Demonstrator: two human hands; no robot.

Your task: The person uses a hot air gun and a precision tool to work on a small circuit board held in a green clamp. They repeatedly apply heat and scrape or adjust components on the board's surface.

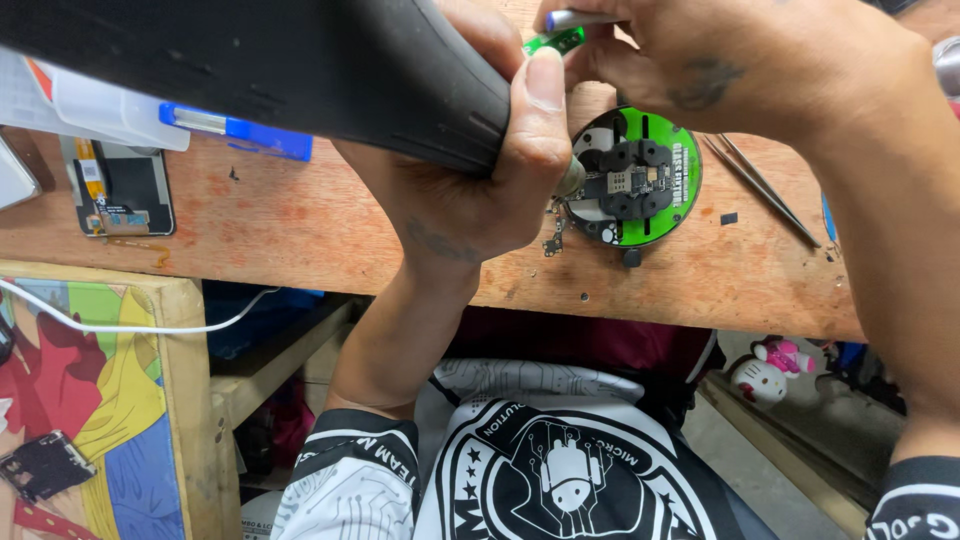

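We see a small dark circuit board (632, 183) clamped in a round green holder (672, 190) that sits on the wooden surface (330, 225), near its front edge. Our left hand (470, 170) is wrapped tight around a thick black tool (300, 70), and its metal tip points down just beside the holder. Our right hand (700, 60) is above the holder, with its fingers pinched around a thin silver tool (575, 18). Metal tweezers (762, 185) lie on the surface to the right of the holder. Far to the left lie a phone part (118, 188) and a blue and white tool (235, 130). A white cable (130, 325) runs below the surface.
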